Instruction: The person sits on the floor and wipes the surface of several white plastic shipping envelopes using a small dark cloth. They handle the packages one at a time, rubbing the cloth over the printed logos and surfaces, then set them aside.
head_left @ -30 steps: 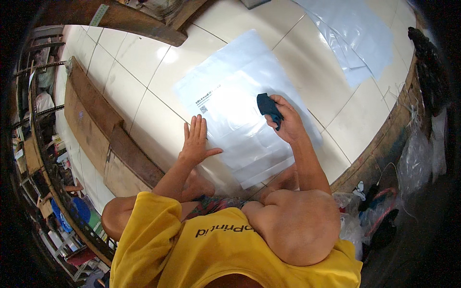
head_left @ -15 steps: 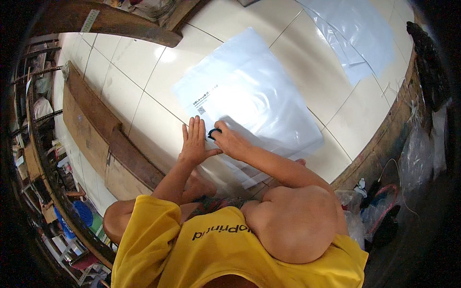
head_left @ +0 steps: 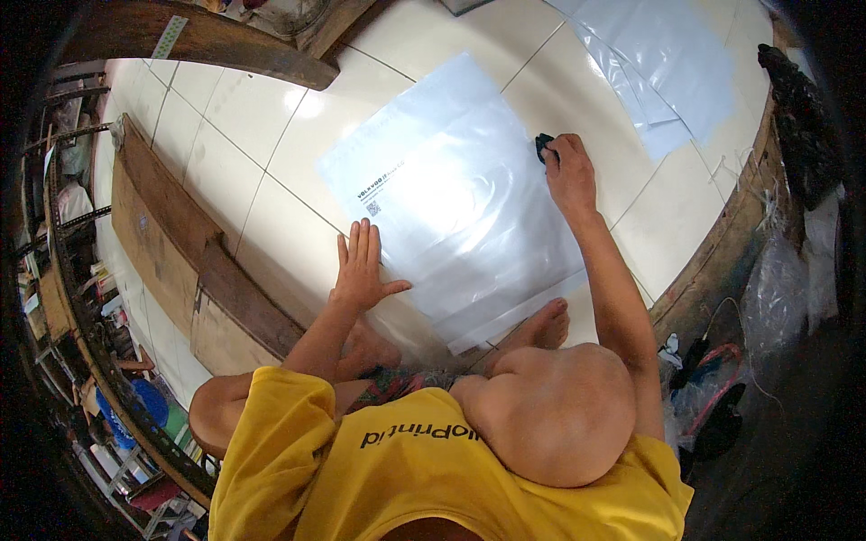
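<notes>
A whitish translucent plastic bag (head_left: 492,194) lies flat on the tiled floor before me, with dark print and a small square code near its left edge. My left hand (head_left: 361,270) rests flat on the bag's near-left edge, fingers stretched out and thumb spread to the right. Past the bag's right edge, my right hand (head_left: 569,169) pinches a small dark wad (head_left: 543,147) that looks like cloth. Part of the wad is hidden by the fingers.
More plastic sheets (head_left: 663,72) lie on the floor at the far right. Wooden boards (head_left: 167,243) stand along the left, and a wooden beam (head_left: 225,41) crosses the far left. A wooden edge (head_left: 722,239) with clear plastic bags (head_left: 778,288) borders the right. My bare foot (head_left: 547,323) is beside the bag's near edge.
My right hand has swept with the dark wad from beside my left hand to the far right, past the bag's right edge. My left hand has stayed in place.
</notes>
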